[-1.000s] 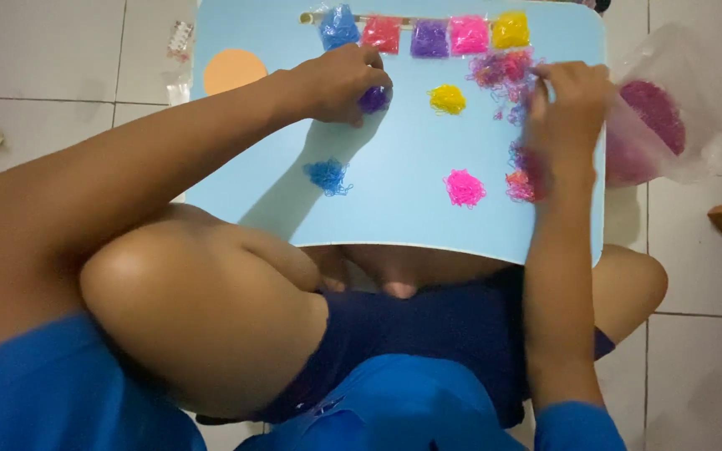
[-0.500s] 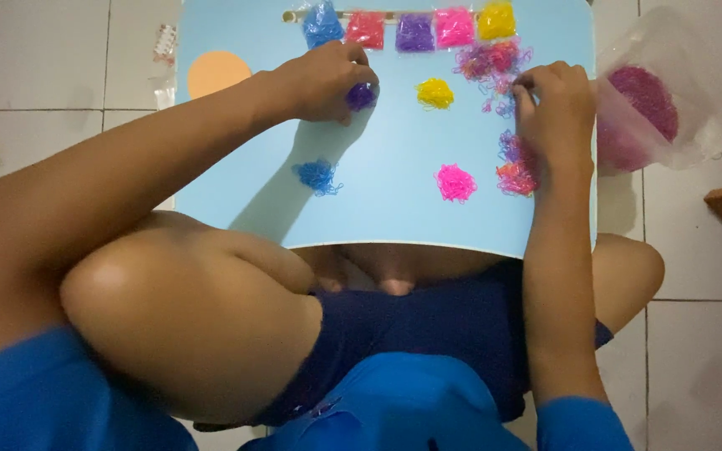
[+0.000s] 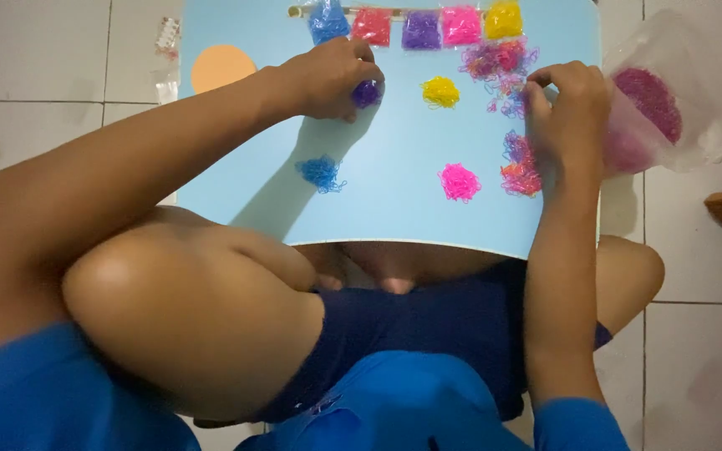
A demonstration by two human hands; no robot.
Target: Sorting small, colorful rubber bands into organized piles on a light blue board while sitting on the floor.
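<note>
On a light blue table lie small heaps of tiny rubber bands: blue, yellow, pink and a purple heap. My left hand rests over the purple heap, fingers curled on it. My right hand sits on the mixed-colour heap at the table's right side, fingertips pinched among the bands; what they pinch is too small to tell. More mixed bands show beside my right wrist.
Along the far edge lie a row of small bags of bands: blue, red, purple, pink, yellow. An orange disc marks the table's left corner. A clear bag of dark pink bands lies on the tiled floor at right.
Both hands stay on the same heaps. My right hand has shifted slightly to the right over the mixed bands. The view itself has moved a little.
</note>
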